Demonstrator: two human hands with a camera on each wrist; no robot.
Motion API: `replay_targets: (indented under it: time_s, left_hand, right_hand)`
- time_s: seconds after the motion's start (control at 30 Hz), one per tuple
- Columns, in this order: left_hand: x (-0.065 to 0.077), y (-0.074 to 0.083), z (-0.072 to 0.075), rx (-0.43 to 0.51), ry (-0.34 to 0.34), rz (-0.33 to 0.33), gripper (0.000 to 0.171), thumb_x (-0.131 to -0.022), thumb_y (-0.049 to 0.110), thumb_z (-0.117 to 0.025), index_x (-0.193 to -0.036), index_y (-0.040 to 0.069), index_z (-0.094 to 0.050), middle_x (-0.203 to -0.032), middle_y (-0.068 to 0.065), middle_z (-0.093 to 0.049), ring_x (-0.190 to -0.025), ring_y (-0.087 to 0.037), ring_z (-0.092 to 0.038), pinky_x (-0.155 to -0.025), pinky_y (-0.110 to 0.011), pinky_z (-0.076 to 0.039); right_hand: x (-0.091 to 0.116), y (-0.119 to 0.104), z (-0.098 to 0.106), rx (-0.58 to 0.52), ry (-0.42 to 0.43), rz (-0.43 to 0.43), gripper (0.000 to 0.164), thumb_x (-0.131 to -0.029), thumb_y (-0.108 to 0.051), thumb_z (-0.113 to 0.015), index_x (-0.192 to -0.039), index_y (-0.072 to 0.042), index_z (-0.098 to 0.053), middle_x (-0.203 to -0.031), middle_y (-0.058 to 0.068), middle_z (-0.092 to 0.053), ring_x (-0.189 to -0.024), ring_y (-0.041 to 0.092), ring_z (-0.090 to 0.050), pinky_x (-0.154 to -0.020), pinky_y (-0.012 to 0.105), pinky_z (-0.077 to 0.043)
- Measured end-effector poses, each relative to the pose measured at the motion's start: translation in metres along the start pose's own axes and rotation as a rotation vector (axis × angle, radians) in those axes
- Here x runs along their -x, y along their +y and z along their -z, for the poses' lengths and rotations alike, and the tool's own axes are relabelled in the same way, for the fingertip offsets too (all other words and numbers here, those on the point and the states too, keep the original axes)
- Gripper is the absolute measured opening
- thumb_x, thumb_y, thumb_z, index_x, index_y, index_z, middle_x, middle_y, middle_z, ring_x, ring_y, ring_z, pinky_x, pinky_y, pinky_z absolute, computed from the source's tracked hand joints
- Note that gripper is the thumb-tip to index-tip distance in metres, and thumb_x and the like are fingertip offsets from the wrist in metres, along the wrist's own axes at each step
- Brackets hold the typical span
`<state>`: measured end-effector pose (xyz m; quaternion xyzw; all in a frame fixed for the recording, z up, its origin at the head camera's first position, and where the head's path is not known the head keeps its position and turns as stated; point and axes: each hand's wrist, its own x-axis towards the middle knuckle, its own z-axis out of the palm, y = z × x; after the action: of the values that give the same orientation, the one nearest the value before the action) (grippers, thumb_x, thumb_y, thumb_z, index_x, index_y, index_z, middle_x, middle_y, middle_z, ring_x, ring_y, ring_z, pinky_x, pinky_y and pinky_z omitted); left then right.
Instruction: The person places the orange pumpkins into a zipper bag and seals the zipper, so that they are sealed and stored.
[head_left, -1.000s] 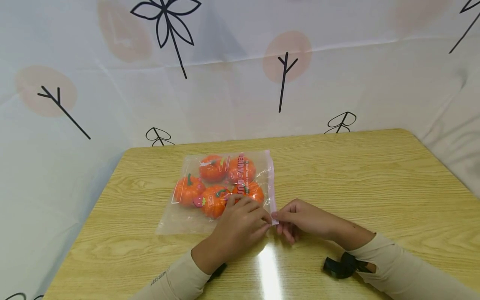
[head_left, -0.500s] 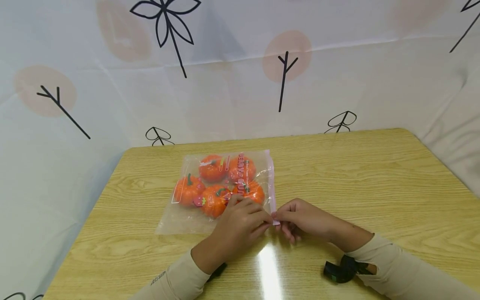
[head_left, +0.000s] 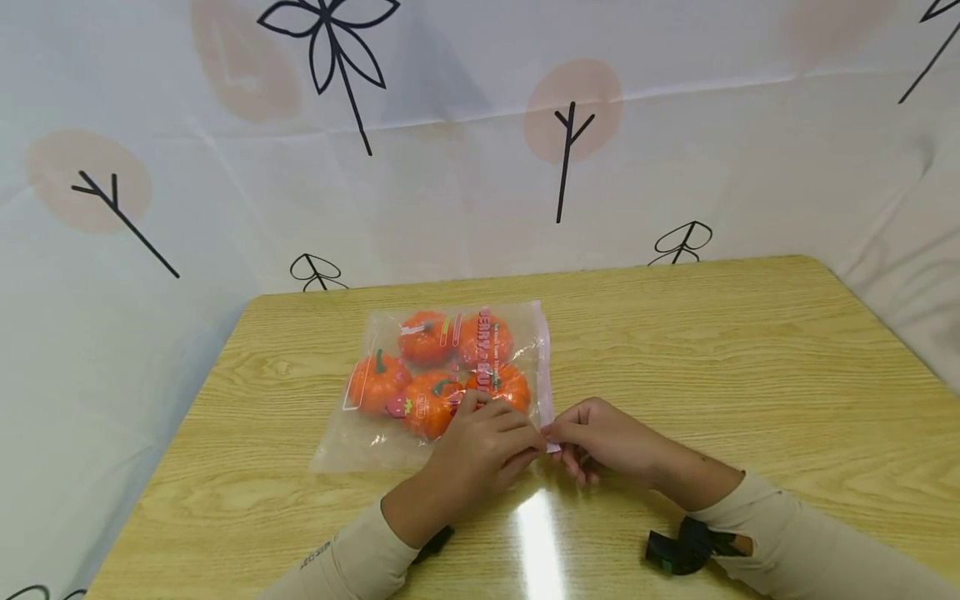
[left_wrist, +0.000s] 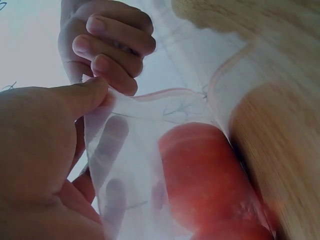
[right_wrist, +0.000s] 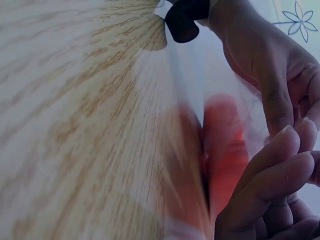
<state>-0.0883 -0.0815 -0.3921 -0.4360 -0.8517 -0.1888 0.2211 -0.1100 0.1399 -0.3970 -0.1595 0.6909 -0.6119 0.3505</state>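
A clear zip bag (head_left: pixel 352 446) with pink printing and a pink top strip lies flat on the table. Inside it are several small orange pumpkins (head_left: pixel 378 383) with green stems. My left hand (head_left: pixel 480 450) pinches the near corner of the bag at the strip, and its index finger side covers part of one pumpkin. My right hand (head_left: pixel 607 442) pinches the same corner just to the right, thumb on the strip. In the left wrist view the left thumb (left_wrist: pixel 75 97) presses the bag's edge, the right hand's curled fingers (left_wrist: pixel 115 45) close beside it.
The wooden table (head_left: pixel 712 358) extends to both sides of the bag. Behind it hangs a white cloth (head_left: pixel 465 208) with black plant drawings. Dark straps (head_left: pixel 678 550) sit at the wrists. A bright reflection shows on the table near the front.
Both hands stay at the bag's near corner with only slight finger shifts. The bag and pumpkins have barely moved.
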Motion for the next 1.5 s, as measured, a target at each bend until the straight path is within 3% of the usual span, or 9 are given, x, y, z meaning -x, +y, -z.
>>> replay_targets:
  time_s: [0.13, 0.47, 0.93, 1.5]
  left_hand:
    - [0.0, 0.0, 0.0, 0.006, 0.002, -0.009, 0.004, -0.088, 0.025, -0.076, -0.089, 0.027, -0.073, -0.09, 0.016, -0.073, -0.087, -0.004, -0.062, -0.085, -0.031, -0.038]
    - [-0.001, 0.0, -0.001, 0.015, 0.033, -0.062, 0.005, -0.086, 0.027, -0.077, -0.089, 0.026, -0.073, -0.089, 0.016, -0.072, -0.092, -0.004, -0.064, -0.085, -0.03, -0.038]
    - [-0.002, 0.0, 0.0, 0.028, 0.029, -0.142, 0.005, -0.088, 0.026, -0.076, -0.089, 0.025, -0.071, -0.088, 0.016, -0.071, -0.091, -0.002, -0.063, -0.088, -0.027, -0.04]
    - [-0.003, 0.004, 0.002, 0.066, 0.015, -0.201, 0.005, -0.087, 0.025, -0.076, -0.09, 0.024, -0.072, -0.088, 0.015, -0.071, -0.083, 0.001, -0.062, -0.081, -0.021, -0.041]
  right_hand:
    - [-0.001, 0.0, -0.001, 0.013, 0.029, -0.001, 0.041, -0.101, -0.024, -0.052, -0.08, 0.01, -0.061, -0.055, -0.008, -0.057, -0.045, 0.005, -0.051, -0.045, 0.018, -0.042]
    - [-0.006, 0.003, 0.005, 0.062, 0.122, -0.041, 0.041, -0.102, -0.03, -0.052, -0.067, -0.01, -0.058, -0.056, -0.004, -0.057, -0.045, 0.008, -0.049, -0.046, 0.021, -0.043]
    - [-0.008, 0.004, 0.01, -0.001, 0.113, -0.025, 0.038, -0.103, -0.027, -0.051, -0.07, -0.009, -0.06, -0.058, -0.002, -0.059, -0.049, 0.01, -0.052, -0.048, 0.022, -0.044]
    - [-0.01, 0.005, 0.015, -0.021, 0.158, -0.042, 0.036, -0.103, -0.028, -0.051, -0.075, -0.009, -0.062, -0.062, -0.003, -0.059, -0.054, 0.009, -0.052, -0.049, 0.023, -0.043]
